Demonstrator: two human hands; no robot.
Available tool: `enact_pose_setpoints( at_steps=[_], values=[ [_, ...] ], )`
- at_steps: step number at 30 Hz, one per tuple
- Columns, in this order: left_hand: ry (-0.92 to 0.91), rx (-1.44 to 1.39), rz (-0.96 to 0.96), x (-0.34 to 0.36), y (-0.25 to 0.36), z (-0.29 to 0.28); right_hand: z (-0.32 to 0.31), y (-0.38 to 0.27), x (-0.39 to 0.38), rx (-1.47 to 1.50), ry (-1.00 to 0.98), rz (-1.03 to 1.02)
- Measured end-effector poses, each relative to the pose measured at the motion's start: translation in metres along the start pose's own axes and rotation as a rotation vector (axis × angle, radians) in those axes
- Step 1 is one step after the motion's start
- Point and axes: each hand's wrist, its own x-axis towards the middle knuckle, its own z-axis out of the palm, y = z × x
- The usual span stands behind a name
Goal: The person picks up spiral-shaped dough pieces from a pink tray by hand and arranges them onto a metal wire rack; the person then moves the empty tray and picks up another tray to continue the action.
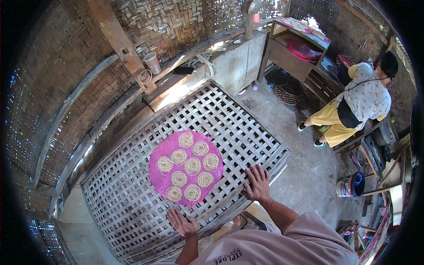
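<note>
Woven bamboo table (128,194): slants across the view, full of little holes. Made of flat grey-brown strips going over and under, with a long frame at the edge.
Pink round sheet (165,148): lies flat near the middle of the table, on top of the strips.
Noodle nests (193,166): sit on the pink round sheet, ten in all, pale yellow and curled round.
Left hand (182,223): lies wide, with fingers stretched out, at the near edge of the table, just beside the pink round sheet.
Right hand (257,182): rests wide too, with fingers spread, on the table near its right end, apart from the pink round sheet.
Woven wall (154,22): goes up behind the table, brown, with tiny specks of light coming through.
Wooden ledge (167,70): runs along the wall. Holds up a pale cup (152,63).
Wooden cupboard (282,53): stands by the far wall.
Floor (282,176): looks grey and hard. Has baskets (287,93) by the cupboard and a blue bucket (343,187) on the right.
Other person (364,95): stands on the right, turned away from the table, in a white spotted shirt, yellow shorts and a black cap.
</note>
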Motion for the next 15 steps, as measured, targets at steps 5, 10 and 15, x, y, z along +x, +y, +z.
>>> enact_pose_setpoints(
  at_steps=[5,10,15],
  values=[
    [-0.007,-0.011,-0.001,-0.0020,-0.0015,0.0016,-0.0006,0.0009,-0.0009,0.006,0.001,-0.001],
    [-0.019,-0.006,-0.006,-0.0019,-0.0003,0.0001,0.0004,0.0032,-0.0018,0.007,0.028,-0.023],
    [-0.010,-0.003,-0.008,-0.0041,0.0007,0.0012,0.0007,0.0039,-0.0026,-0.001,0.022,-0.019]
  ],
)
